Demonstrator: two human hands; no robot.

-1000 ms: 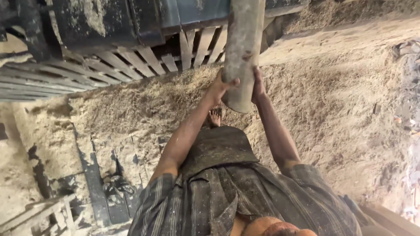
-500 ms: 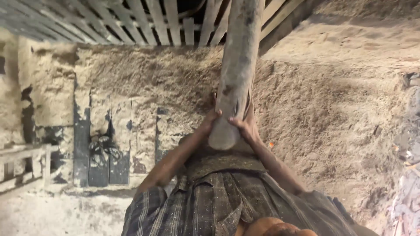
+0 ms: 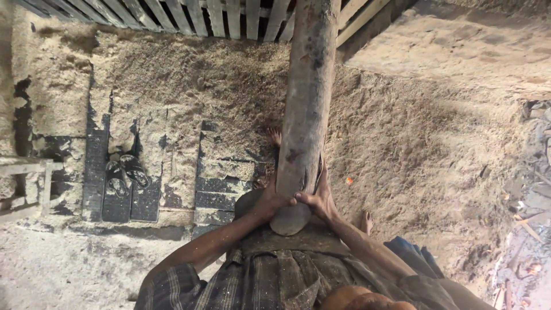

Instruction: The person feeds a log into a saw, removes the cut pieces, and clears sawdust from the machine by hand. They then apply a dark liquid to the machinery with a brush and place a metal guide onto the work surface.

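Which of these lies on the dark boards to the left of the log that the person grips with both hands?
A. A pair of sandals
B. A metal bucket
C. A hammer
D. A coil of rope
A: a pair of sandals lies on the dark boards, left of the log.

No package, label, sign or screen shows anywhere in this view. Nothing printed or lit appears on the left, on the right, near the person or far off by the edge of the scene.
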